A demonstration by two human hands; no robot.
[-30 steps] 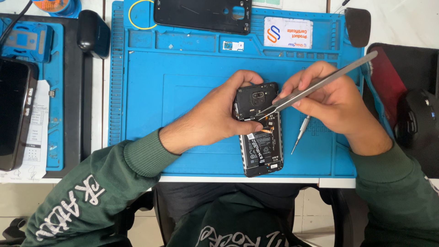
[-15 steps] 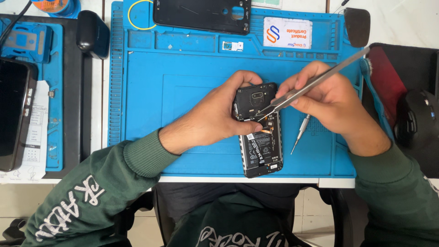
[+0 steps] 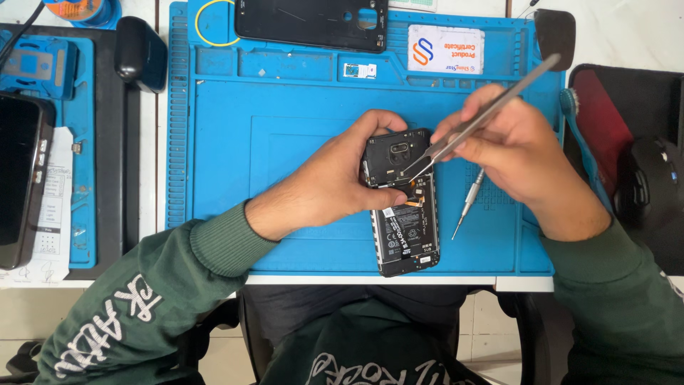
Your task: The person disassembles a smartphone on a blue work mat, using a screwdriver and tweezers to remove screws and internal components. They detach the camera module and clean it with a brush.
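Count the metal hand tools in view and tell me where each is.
2. The tweezers are in the right hand, tips at the opened phone that the left hand steadies. A small screwdriver lies on the blue mat beside it. Others may be hidden.

Black back cover (image 3: 311, 23) at mat's top edge, screwdriver (image 3: 468, 204), black mouse (image 3: 647, 182), white card (image 3: 445, 49)

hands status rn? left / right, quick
Left hand: closed on the upper end of the opened phone, steadying it on the blue mat.
Right hand: closed on metal tweezers, tips at the phone's inside.
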